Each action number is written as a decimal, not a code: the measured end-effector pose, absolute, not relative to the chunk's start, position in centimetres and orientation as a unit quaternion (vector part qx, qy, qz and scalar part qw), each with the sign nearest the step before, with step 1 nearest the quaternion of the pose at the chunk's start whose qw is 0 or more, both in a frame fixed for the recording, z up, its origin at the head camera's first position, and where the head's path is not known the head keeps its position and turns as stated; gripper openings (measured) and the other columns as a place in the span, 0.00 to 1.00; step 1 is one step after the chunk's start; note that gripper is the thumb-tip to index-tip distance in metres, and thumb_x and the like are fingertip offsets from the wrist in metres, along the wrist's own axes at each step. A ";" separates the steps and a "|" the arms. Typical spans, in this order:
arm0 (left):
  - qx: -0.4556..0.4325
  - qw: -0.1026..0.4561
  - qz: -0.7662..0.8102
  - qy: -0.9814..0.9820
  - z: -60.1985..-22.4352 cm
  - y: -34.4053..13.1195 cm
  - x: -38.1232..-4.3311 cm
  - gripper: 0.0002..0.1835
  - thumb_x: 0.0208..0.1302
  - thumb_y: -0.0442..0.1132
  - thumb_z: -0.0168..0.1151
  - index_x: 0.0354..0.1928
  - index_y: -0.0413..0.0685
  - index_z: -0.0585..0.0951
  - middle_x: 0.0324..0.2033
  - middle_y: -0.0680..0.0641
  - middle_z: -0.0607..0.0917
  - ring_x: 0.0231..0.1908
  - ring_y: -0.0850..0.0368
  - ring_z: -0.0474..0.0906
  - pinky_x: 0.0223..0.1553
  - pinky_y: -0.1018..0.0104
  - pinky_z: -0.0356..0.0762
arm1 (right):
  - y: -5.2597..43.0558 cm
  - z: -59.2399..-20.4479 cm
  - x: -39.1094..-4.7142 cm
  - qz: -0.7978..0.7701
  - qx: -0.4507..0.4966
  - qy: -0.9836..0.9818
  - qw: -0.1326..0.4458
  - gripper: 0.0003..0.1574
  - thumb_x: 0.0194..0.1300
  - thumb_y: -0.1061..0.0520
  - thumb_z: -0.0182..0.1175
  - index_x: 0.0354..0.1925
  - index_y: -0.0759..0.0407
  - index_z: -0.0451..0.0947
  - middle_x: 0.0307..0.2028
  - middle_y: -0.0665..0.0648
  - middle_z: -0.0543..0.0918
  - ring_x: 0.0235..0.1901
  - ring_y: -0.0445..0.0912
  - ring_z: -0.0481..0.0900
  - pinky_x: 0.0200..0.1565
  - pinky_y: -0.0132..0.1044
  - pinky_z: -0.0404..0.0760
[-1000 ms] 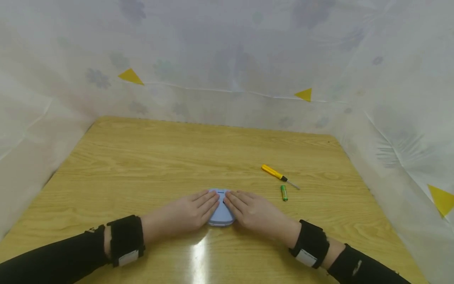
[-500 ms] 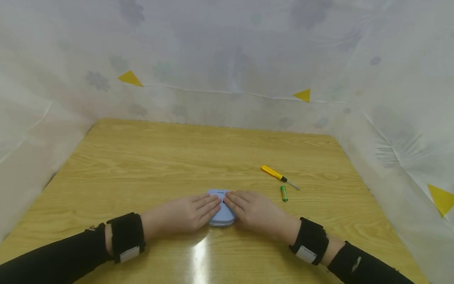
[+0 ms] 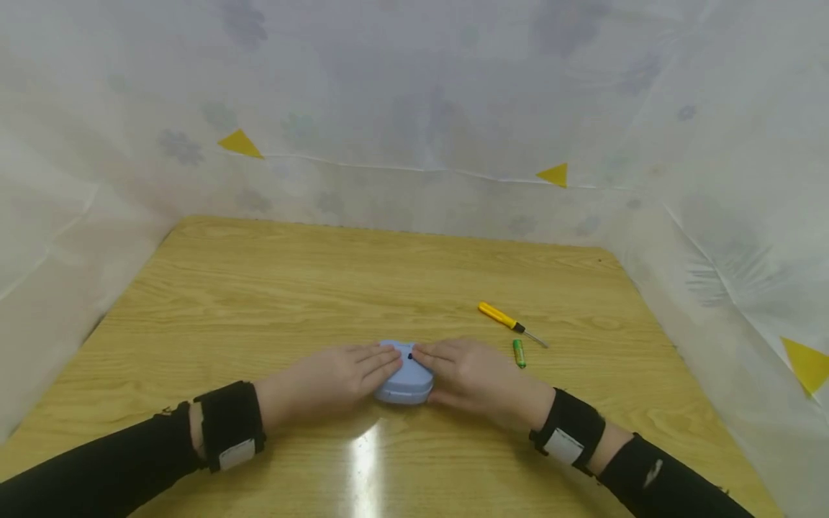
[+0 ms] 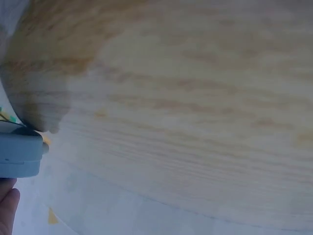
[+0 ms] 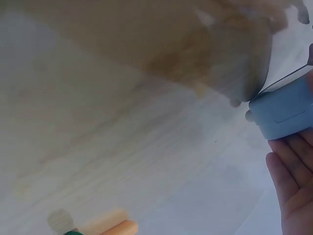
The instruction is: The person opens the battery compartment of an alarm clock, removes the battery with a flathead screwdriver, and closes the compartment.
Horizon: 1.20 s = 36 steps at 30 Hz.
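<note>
Both the left hand (image 3: 337,376) and the right hand (image 3: 473,374) grasp the blue case (image 3: 404,381) between them; a screwdriver (image 3: 508,322) lies beyond the right hand.

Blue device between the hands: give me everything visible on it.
The blue device is a small, pale blue, rounded case, smooth and plastic-looking, with a seam line round its side. It sits on the wooden table, its near edge seemingly raised a little. A small dark mark shows on top. The left hand grips its left side and the right hand its right, fingertips nearly meeting on top. The right wrist view shows a faint rectangular outline on one face. A green battery lies apart, to its right.
</note>
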<state>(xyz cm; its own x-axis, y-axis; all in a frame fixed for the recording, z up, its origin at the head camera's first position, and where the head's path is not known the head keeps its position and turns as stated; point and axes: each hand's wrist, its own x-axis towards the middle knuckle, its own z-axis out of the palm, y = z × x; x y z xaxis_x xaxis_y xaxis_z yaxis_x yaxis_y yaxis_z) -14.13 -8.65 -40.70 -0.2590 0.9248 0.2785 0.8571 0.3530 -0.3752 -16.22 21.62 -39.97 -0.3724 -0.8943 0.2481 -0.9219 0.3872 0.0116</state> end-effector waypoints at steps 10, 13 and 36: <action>-0.543 0.204 -0.033 -0.814 -40.3 -8.0 -14.8 0.34 0.56 0.40 0.79 0.65 0.36 0.82 0.58 0.40 0.89 0.57 0.49 0.89 0.60 0.60 0.88 | 22.2 -40.4 -17.5 0.110 0.544 -0.829 0.066 0.45 0.66 0.43 0.75 0.72 0.64 0.75 0.67 0.59 0.84 0.63 0.51 0.85 0.65 0.44 0.86; -0.538 0.196 -0.049 -0.818 -40.2 -7.9 -14.9 0.33 0.56 0.40 0.78 0.64 0.36 0.82 0.58 0.40 0.90 0.57 0.49 0.89 0.59 0.60 0.89 | 22.1 -40.7 -17.6 0.115 0.545 -0.825 0.091 0.46 0.62 0.44 0.79 0.70 0.64 0.77 0.65 0.59 0.85 0.61 0.50 0.87 0.63 0.43 0.87; -0.449 0.183 -0.162 -0.859 -40.6 -8.0 -14.7 0.32 0.56 0.44 0.83 0.60 0.36 0.82 0.51 0.42 0.92 0.47 0.52 0.93 0.51 0.62 0.92 | 22.0 -40.7 -17.4 0.184 0.497 -0.845 0.070 0.41 0.60 0.51 0.80 0.67 0.62 0.79 0.61 0.60 0.88 0.59 0.52 0.88 0.61 0.44 0.89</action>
<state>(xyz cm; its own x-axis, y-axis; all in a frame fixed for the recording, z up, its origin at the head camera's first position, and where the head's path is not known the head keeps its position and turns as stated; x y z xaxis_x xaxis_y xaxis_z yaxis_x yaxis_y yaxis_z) -14.72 -8.00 -40.58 -0.5289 0.7132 0.4599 0.8316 0.5437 0.1133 -17.38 21.98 -40.67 -0.4958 -0.8143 0.3018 -0.8660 0.4376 -0.2418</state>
